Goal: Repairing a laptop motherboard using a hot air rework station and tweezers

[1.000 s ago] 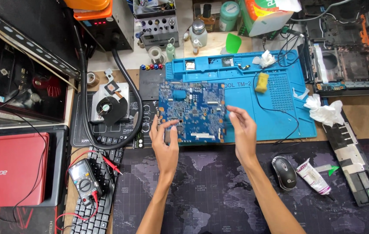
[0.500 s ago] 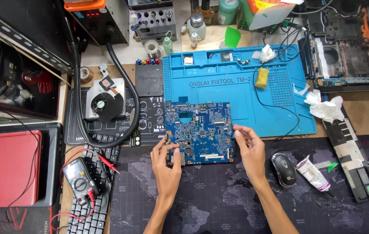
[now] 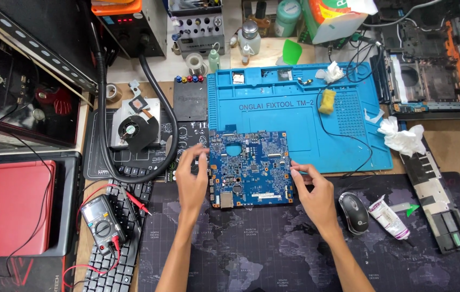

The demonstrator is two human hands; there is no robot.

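board: the blue circuit board (image 3: 251, 167) lies flat, its far half on the blue repair mat (image 3: 348, 124) and its near edge over the dark map-print desk mat (image 3: 273, 254).
left hand: my left hand (image 3: 192, 176) sits at the board's left edge, fingers curled around that edge and pinching it, thumb side towards the ports there.
right hand: my right hand (image 3: 316, 194) is at the board's right edge, fingertips closed on the edge; whether something thin is also held between them i cannot tell.
step in hand: by my reading, i am gripping the board on both sides to shift or settle it, not working on any part of it.
next move calls for: as i judge it, an even lift from both edges, fingers kept off the small components, and the board kept level so it does not scrape the mat's lip.
left of the board: a cooling fan with its copper heat pipe (image 3: 135, 127) inside the loop of a black hose (image 3: 168, 140); nearer me, a multimeter (image 3: 103, 219) with red leads on a keyboard (image 3: 116, 259).
right of the board: a black mouse (image 3: 353, 212) and a white tube (image 3: 387, 217) just beside it.
beyond the board: a yellow sponge (image 3: 327, 101) on the repair mat, and crumpled tissue (image 3: 403, 138) off its right edge.
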